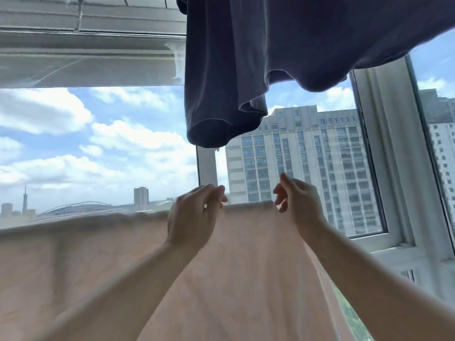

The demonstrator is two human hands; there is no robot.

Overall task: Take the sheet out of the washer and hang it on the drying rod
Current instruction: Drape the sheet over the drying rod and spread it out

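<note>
A pale pink sheet [234,267] hangs spread across the lower half of the view. Its straight top edge runs from the left side up to a corner near the middle, and whatever it lies over is hidden under the cloth. My left hand [192,217] is raised at that top edge with its fingers loosely curled and the fingertips just above the hem. My right hand [299,203] is lifted beside the sheet's upper right corner, index finger pointing up. No fabric shows between the fingers of either hand.
A dark blue cloth [283,45] hangs overhead, sagging down to just above my hands. Behind the sheet is a large window with a white frame [386,153], tall buildings and sky outside. A white ceiling beam [86,45] crosses the upper left.
</note>
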